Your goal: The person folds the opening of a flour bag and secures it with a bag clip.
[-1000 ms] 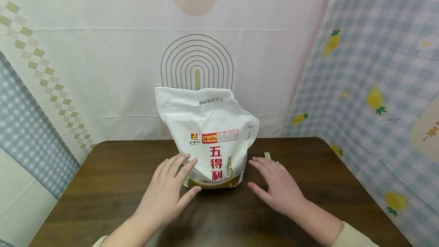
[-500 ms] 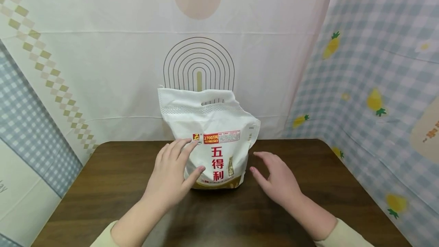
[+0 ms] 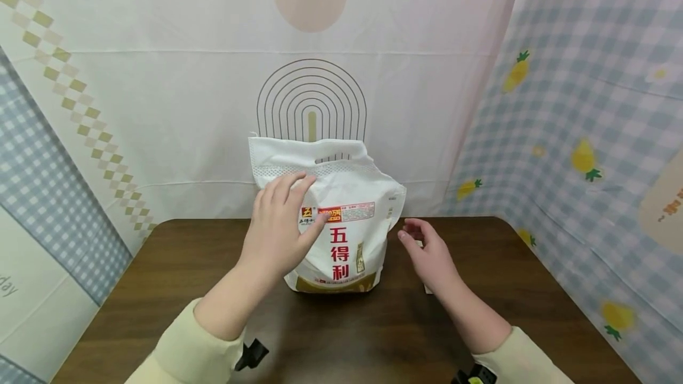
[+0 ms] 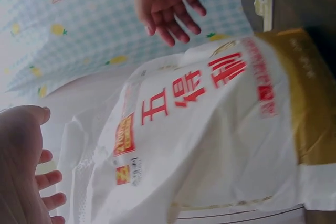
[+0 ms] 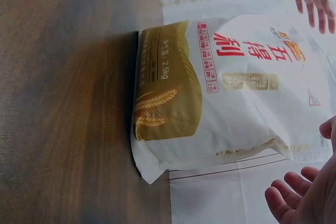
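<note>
A white flour bag (image 3: 354, 242) with red lettering and a gold base stands upright on the table, its top edge slanting down to the right. My left hand (image 3: 277, 224) is raised in front of the bag's upper left, fingers spread and relaxed. In the left wrist view its fingertips look apart from the bag. To the right of the bag hovers my right hand (image 3: 431, 256), fingers loosely bent and holding nothing. Beneath and behind it lies a pale bag clip (image 4: 268, 4), mostly hidden by the hand in the head view but plain in the left wrist view.
The dark wooden table (image 3: 347, 342) has a white patterned cloth (image 3: 427, 76) hanging behind it. A blue checked cloth (image 3: 555, 182) with pineapple prints hangs along the right side. Black wrist mounts (image 3: 252, 354) show at both sleeves.
My left hand has risen from the bag's lower left to its upper left. The right hand has risen slightly beside the bag, its fingers more bent. The bag stays in place.
</note>
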Demonstrator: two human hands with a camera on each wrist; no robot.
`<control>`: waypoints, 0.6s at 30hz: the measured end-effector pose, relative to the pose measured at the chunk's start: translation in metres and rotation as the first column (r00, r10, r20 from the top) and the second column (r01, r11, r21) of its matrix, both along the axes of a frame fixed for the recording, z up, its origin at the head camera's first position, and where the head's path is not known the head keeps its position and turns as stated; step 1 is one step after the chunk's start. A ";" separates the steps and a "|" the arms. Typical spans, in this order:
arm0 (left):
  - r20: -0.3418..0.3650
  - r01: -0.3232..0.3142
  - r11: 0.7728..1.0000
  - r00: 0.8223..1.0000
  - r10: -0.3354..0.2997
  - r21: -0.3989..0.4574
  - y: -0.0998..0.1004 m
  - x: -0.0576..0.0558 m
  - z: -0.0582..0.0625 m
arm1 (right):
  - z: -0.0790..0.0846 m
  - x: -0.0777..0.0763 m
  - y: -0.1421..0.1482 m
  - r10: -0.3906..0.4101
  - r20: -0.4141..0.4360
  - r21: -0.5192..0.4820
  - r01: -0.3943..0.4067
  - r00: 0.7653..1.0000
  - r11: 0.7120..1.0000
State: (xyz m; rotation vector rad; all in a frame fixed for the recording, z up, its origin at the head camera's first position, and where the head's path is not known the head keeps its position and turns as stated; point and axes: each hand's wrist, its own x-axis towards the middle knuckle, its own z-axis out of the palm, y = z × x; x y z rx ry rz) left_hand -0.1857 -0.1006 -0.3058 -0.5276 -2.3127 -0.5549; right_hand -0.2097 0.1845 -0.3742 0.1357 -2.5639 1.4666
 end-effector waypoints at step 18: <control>0.043 -0.059 0.995 0.997 0.063 -0.084 0.014 -0.036 0.049 | 0.006 -0.026 -0.012 -0.001 0.104 -0.255 0.027 0.995 0.966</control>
